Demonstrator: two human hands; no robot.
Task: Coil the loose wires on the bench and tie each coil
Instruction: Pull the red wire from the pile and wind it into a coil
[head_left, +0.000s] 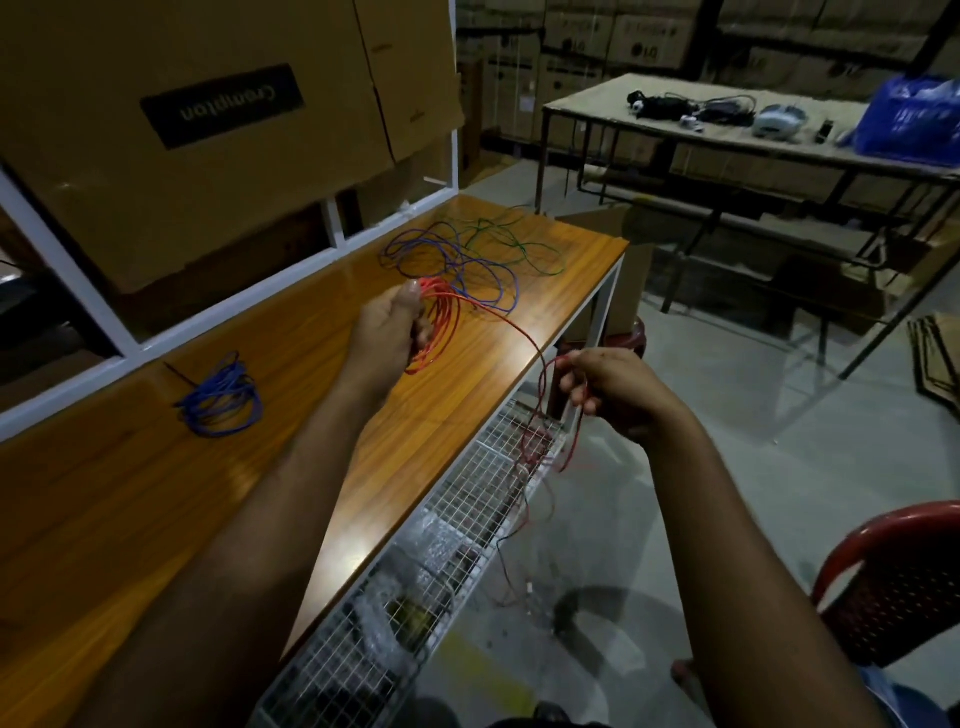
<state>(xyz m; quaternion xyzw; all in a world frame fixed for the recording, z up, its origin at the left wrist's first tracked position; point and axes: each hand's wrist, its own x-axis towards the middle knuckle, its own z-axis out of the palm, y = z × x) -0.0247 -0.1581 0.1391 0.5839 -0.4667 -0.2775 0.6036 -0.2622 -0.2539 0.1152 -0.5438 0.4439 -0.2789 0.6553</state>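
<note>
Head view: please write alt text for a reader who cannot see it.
A person's left hand holds a red wire coil over a wooden bench while the right hand pinches its loose tail. A blue coil and loose blue and green wires lie on the bench.

Both arms reach forward, bare to the elbow. The left hand (387, 325) is held up higher and farther out, back of the hand toward the camera, fingers curled in a grip with the thumb on top. The right hand (610, 387) is lower and nearer, off to the right, fingers bent and pinching with the fingertips.
</note>
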